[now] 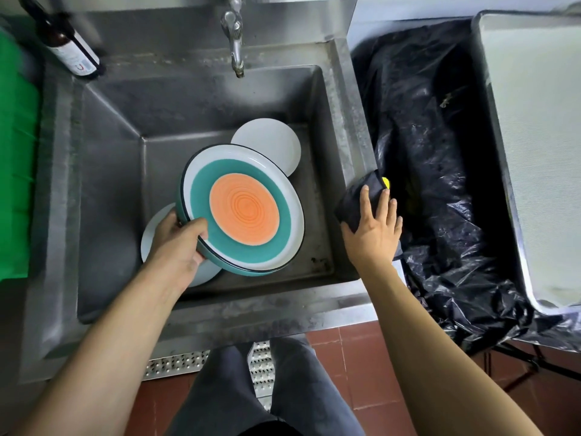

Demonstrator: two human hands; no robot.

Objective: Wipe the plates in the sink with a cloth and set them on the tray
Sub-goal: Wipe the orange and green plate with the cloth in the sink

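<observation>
At the bottom of the frame the person's legs stand on red floor tiles, both forearms reaching up into the picture. The left hand, left of centre, grips the lower-left rim of the striped plate, thumb curled over the top edge and fingers hidden underneath. The plate is held tilted above the sink, its orange centre facing up toward the camera.

The right hand, right of centre, lies over the dark cloth on the sink's right rim, fingers spread and nearly straight. It presses or rests on the cloth; I cannot tell whether the thumb has pinched it yet. A yellow patch shows at the cloth's far edge.

So the cloth sits directly right of the plate, at about the same height in the frame and near but apart from it, already under the right hand. My judgement is that the coming move is a short leftward carry of the cloth onto the plate's face, while the left hand keeps it steady.

Two white plates lie in the basin: one partly under the left hand, another beyond the striped plate's upper edge. Further up hangs the tap. The tray fills the right edge, beyond a black bag, well apart from the plate.
</observation>
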